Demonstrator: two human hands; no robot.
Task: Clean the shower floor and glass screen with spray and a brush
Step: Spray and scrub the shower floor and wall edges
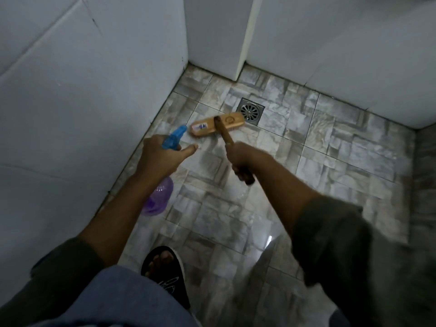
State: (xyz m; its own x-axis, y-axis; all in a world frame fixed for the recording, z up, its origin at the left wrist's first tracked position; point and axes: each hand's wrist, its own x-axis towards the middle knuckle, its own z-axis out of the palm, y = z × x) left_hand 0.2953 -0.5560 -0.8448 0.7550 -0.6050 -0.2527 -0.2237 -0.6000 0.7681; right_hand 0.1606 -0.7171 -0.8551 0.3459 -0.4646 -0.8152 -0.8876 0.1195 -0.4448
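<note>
my right hand (238, 159) is clamped round the wooden handle of the brush (218, 125), whose head sits flat on the shower floor (330, 161) just beside the drain (251, 111). my left hand (160, 156) grips the spray bottle (162, 185), nozzle aimed at the tiles. best to wet ahead of the bristles, press down evenly and scrub along the grout toward the drain.

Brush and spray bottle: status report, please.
Left hand grips spray bottle. Right hand grips brush, head on floor beside drain. Nothing blocking brush.
</note>
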